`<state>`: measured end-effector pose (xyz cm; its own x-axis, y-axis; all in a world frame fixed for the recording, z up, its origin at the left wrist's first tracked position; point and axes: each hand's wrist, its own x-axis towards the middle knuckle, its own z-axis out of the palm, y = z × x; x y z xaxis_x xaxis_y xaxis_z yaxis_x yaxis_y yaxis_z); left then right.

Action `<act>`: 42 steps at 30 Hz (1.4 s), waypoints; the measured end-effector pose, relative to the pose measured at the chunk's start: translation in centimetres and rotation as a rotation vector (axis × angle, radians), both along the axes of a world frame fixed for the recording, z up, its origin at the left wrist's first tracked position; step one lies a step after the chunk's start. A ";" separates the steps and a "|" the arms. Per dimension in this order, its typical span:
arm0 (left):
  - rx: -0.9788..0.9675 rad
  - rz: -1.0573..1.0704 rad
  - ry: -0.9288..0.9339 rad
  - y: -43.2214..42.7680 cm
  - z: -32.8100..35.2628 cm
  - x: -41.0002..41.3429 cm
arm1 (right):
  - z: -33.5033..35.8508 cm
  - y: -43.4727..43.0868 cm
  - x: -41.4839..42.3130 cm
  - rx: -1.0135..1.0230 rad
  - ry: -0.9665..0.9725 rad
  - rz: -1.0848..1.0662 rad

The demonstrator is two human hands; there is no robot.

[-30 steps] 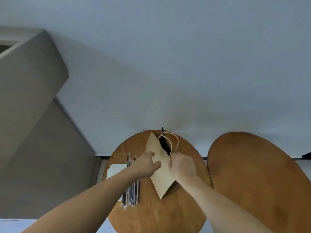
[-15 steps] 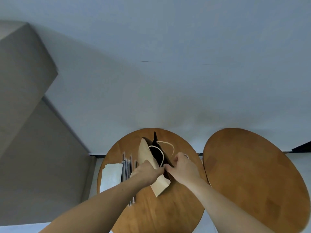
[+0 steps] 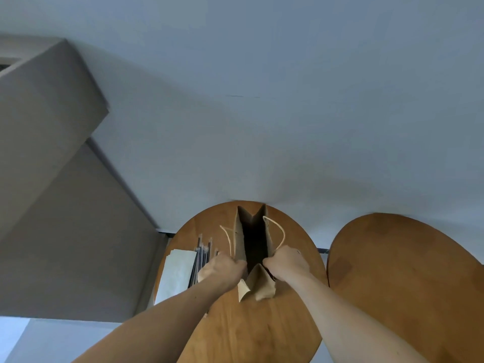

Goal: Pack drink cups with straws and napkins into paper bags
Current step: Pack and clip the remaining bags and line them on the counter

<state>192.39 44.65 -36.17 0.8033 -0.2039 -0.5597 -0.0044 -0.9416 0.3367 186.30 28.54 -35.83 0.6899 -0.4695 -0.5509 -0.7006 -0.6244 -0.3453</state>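
Head view
Writing: no brand, label or lettering can be read on anything in this view
Paper bag [image 3: 267,233]: brown, standing on the round wooden table [image 3: 251,323] in the lower centre of the frame, its mouth pulled wide so the dark inside shows; side folds creased inward at the far and near ends
Handles: two pale cord loops, one hanging off the left wall [image 3: 230,238], one arching off the right wall [image 3: 277,229]
Left hand [image 3: 222,269]: fingers curled tight, pinching the near end of the bag's left wall at the rim
Right hand [image 3: 286,262]: fingers curled tight, pinching the near end of the bag's right wall at the rim; the two hands are apart with the bag's opening between them
Straws [image 3: 202,254]: a row of dark wrapped straws lying on the table left of the bag, their near ends hidden behind the left hand
Napkins [image 3: 176,273]: a white stack just left of the straws, at the table's left edge
Second table [image 3: 408,279]: another round wooden top in the lower right, close beside the first
Backdrop: pale wall [image 3: 288,113] across the upper frame, grey slanted structure [image 3: 47,158] at the left
Cups: cannot tell where they are
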 end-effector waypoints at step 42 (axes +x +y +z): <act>-0.019 -0.299 0.113 3.3 0.9 4.0 | 1.3 -4.7 -3.6 0.379 0.004 0.193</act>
